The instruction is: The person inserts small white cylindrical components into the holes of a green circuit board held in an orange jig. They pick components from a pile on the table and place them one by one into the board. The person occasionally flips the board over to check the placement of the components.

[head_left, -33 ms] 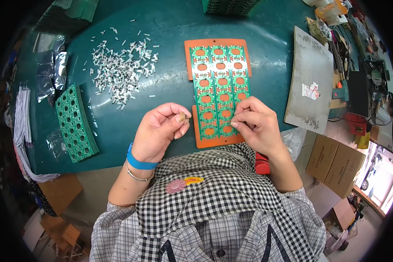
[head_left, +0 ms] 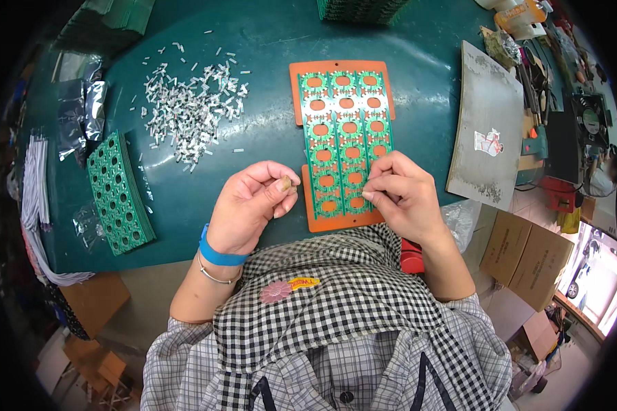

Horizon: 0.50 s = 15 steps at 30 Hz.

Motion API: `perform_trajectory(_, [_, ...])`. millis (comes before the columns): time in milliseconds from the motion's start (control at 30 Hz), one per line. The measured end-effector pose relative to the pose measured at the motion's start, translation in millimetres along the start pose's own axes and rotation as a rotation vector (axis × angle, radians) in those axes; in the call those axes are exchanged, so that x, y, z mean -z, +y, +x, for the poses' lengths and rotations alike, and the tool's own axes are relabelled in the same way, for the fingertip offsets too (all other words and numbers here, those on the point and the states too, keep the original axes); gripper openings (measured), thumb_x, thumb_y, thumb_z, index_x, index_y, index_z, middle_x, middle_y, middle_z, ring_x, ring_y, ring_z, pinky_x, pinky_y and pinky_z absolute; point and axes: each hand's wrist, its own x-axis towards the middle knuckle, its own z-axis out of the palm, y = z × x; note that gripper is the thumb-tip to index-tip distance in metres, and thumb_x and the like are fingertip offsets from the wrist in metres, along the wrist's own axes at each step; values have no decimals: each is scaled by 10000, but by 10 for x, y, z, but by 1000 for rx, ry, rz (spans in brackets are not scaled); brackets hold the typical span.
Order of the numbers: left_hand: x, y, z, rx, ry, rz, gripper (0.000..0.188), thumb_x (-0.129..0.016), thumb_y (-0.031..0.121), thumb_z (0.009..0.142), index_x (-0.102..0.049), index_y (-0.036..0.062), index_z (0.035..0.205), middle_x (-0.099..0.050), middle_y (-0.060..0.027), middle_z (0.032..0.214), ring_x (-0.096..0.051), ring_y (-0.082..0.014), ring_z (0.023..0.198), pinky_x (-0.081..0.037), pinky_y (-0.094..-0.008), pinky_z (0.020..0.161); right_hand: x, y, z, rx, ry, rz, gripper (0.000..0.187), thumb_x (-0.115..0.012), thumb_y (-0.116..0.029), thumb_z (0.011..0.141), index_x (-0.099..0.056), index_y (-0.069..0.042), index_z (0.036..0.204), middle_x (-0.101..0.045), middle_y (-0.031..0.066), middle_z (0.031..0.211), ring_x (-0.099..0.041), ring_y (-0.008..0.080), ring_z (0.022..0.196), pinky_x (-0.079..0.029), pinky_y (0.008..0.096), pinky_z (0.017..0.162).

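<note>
A green circuit board panel with rows of oval cut-outs lies on an orange backing plate. My right hand is over the panel's lower right edge, thumb and forefinger pinched together. Whatever sits between those fingertips is too small to name. Just left of the plate, my left hand is closed, with its thumb pressed against curled fingers. Its contents, if any, are hidden. Beyond it on the green table spreads a loose heap of small white and clear parts.
A stack of green panels stands at the left, near bundled white wires and silvery bags. More panels are stacked at the back. To the right lie a grey board and, lower down, cardboard boxes.
</note>
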Motion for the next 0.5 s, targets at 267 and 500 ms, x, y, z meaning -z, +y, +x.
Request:
perform_trajectory(267, [-22, -12, -8, 16, 33, 78, 123, -618, 134, 998, -622, 14, 1024, -570, -15, 810, -489, -93, 698, -371, -211, 591, -5, 27, -6, 13, 12, -11, 114, -746, 81, 732, -690, 15, 805, -618, 70, 908, -646, 201, 779, -522, 311, 669])
perform_trajectory(500, [-33, -8, -14, 15, 28, 103, 112, -619, 122, 994, -623, 11, 1013, -569, -17, 808, -486, -92, 696, -379, -215, 594, -11, 52, -3, 40, 24, -5, 118, -747, 80, 729, -690, 10, 805, -616, 68, 905, -646, 198, 772, -520, 308, 656])
